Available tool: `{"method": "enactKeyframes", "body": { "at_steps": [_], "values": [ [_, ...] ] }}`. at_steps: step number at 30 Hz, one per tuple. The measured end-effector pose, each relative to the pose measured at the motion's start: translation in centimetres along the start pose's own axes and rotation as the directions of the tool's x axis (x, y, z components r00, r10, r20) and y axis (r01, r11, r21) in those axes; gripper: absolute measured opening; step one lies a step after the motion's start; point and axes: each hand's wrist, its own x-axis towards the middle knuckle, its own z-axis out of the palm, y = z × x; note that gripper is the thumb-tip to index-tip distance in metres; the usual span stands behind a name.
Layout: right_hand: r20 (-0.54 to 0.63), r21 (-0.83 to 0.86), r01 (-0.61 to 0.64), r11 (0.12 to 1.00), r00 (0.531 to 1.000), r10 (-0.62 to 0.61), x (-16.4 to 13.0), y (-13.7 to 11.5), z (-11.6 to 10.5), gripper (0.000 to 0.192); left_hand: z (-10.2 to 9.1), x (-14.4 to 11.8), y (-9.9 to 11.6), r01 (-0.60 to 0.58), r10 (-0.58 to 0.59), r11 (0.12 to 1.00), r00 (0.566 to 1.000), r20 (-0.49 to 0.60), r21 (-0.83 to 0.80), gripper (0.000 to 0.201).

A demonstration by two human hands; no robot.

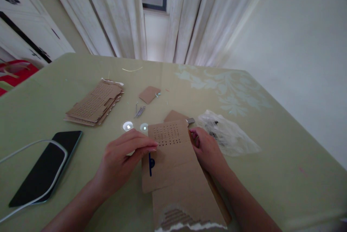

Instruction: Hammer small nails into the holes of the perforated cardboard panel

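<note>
A brown cardboard piece (173, 167) with rows of punched holes, a dark blue printed mark and a torn lower edge lies in front of me. Over its left side, my left hand (126, 152) is closed in a pinch near the holes. Whatever is between those fingertips is too small to make out. My right hand (207, 149) is closed at the right edge of the cardboard, fingers curled; what they grip is hidden. Along that edge runs a brown wooden strip (218, 197), partly covered by the cardboard. A small metal end (191, 120) shows just beyond the right fingers.
Several nails (140, 111) lie behind the cardboard, near two shiny round spots. A stack of perforated cardboard (94, 103) is at the left, above a dark tablet (46, 170) with a white cable (61, 167). A small cardboard square (149, 94) and a crumpled plastic bag (227, 134) lie farther back.
</note>
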Motion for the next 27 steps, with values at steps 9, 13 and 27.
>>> {"method": "enactKeyframes", "body": {
  "at_steps": [9,13,27],
  "values": [
    [0.01,-0.006,-0.011,1.0,1.0,0.011,0.03,-0.23,-0.14,0.02,0.2,0.02,0.04,0.013,-0.013,1.0,1.0,0.006,-0.015,0.013],
    [0.021,-0.013,-0.028,1.0,0.999,0.028,0.03,-0.15,-0.1,0.016,0.46,0.04,-0.07,0.016,-0.016,1.0,1.0,0.015,-0.025,0.009],
    [0.004,-0.027,-0.027,0.999,1.0,0.027,0.19,-0.09,-0.09,0.012,0.72,0.0,-0.12,0.051,-0.051,0.999,0.999,-0.019,-0.004,0.013]
  ]
}}
